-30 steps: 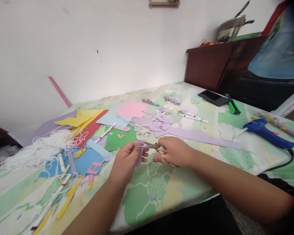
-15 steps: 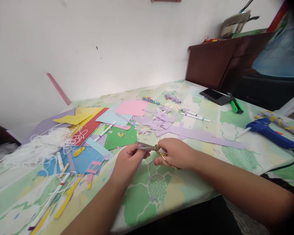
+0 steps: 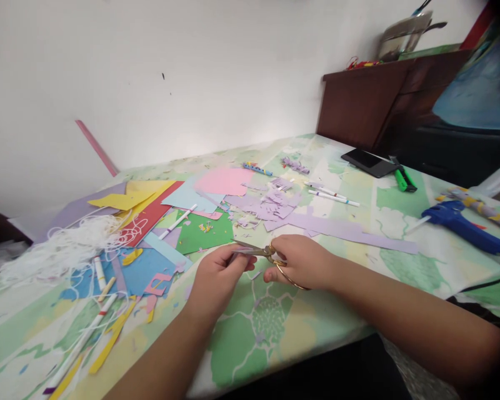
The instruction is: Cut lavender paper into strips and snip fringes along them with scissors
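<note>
My right hand has its fingers through the gold handles of a pair of scissors. The blades point left, slightly parted, and reach over the fingertips of my left hand. Pinched in those fingers is a small piece of purple paper, mostly hidden by the fingers and the blades. Just beyond my hands lie fringed purple paper scraps and a long purple paper strip. A green sheet with tiny clippings is behind my left hand.
White string lies tangled at left, near coloured sheets, yellow strips and markers. At right are a blue glue gun, a green box cutter and a dark phone-like slab. A patterned cloth covers the table.
The scissor blades have parted a little more over the paper in my left fingers. Both hands stay nearly in place, and the camera view has shifted slightly.
</note>
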Demonstrator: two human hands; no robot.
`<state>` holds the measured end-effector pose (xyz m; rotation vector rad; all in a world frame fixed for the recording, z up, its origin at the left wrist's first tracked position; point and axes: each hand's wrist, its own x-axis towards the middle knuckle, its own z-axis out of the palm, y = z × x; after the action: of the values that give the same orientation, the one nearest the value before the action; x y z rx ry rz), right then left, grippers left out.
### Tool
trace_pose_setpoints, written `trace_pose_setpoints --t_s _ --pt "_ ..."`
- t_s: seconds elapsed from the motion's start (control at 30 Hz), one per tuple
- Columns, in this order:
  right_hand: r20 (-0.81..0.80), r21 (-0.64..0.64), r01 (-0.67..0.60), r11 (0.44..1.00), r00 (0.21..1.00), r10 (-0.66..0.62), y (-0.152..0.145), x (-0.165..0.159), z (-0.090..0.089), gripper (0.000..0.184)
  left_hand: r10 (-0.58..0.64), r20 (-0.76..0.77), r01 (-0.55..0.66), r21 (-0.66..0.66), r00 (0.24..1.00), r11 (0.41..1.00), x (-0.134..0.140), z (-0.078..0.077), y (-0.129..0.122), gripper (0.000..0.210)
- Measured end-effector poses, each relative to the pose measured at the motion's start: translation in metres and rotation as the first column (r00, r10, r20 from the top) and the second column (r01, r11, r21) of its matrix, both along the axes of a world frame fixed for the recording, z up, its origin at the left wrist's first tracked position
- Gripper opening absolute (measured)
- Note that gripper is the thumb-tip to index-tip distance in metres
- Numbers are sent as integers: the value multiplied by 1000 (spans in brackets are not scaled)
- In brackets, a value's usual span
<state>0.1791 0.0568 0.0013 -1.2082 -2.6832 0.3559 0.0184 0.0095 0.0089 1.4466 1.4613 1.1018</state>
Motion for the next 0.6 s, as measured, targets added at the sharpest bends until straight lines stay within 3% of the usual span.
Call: trace_pose_setpoints --t_s 0.37,0.6 --pt "70 22 22 1000 997 -24 2 0 2 56 50 -19 -51 -62 999 997 -1 -2 1 20" --pt "78 5 -3 1000 997 2 5 2 3 56 46 38 -38 -178 998 983 -2 1 -1 17"
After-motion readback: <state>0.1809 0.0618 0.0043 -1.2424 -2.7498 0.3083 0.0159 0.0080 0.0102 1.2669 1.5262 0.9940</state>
